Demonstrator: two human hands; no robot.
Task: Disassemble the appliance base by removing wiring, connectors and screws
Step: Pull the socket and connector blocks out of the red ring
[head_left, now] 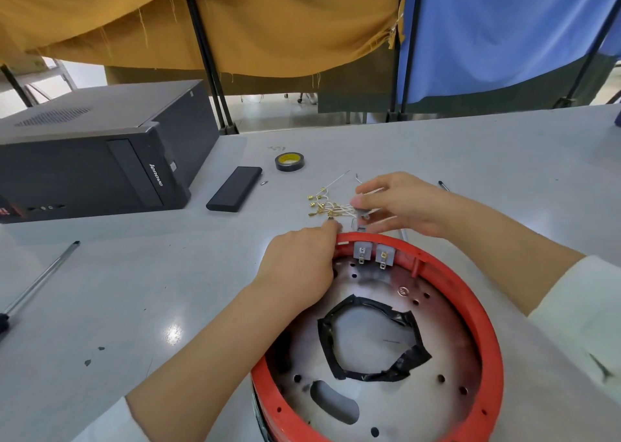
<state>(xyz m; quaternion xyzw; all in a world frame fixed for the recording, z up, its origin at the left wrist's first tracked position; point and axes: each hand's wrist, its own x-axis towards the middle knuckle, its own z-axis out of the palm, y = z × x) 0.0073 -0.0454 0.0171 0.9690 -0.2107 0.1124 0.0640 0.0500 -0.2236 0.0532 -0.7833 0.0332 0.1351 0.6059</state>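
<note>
Resting on the far-left rim of the red appliance base (477, 310), left hand (299, 266) with fingers curled over the edge, gripping it. Pinching a small grey connector (363, 212) between thumb and fingers, right hand (400, 203) held just beyond the base's far rim, above the worktop (134, 290). Trailing from that connector toward the left, a bundle of white wires with gold terminals (324, 203), lying on the worktop. Seated inside the far rim, two grey terminal blocks (373, 253) side by side. Ringing the central opening of the metal plate, torn black tape (386, 371). Lying farther back: a roll of black tape (289, 162), a flat black case (235, 188), a black computer tower (97, 152). Angled at the left edge, a screwdriver (37, 283).
</note>
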